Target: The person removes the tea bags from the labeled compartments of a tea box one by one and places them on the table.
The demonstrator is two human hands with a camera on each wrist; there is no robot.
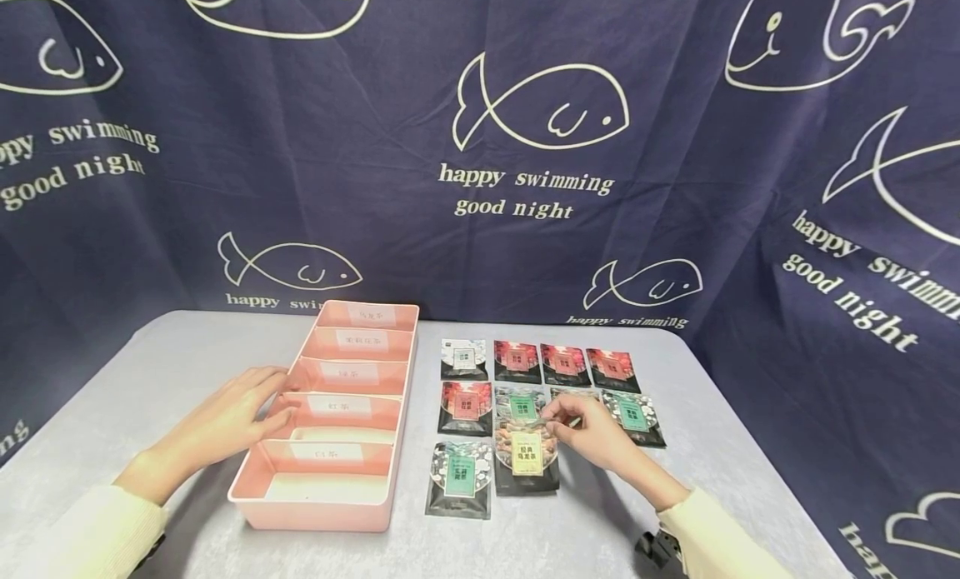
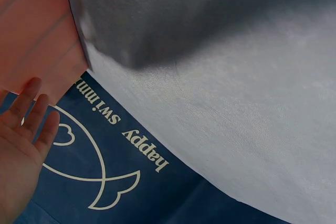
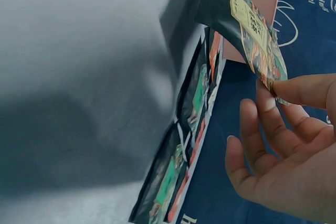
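My right hand (image 1: 588,429) pinches the top edge of a black tea sachet with a yellow label (image 1: 527,462), between thumb and fingertip. In the right wrist view this sachet (image 3: 251,24) hangs tilted above the table. Partly covered by it is a green-labelled sachet (image 1: 521,402). My left hand (image 1: 225,416) lies along the left rim of a pink divided box (image 1: 315,516), with its fingers over that side. In the left wrist view the left hand's fingers (image 2: 47,129) are extended and hold nothing. The box has several compartments in a column, each with a white paper label.
Right of the box, sachets lie in rows: a white one (image 1: 463,360), several red ones (image 1: 517,361), a floral green-labelled one (image 1: 459,479) at the front and another (image 1: 633,416) at the right. A dark blue fish-print cloth (image 1: 525,262) hangs behind the grey table (image 1: 187,346).
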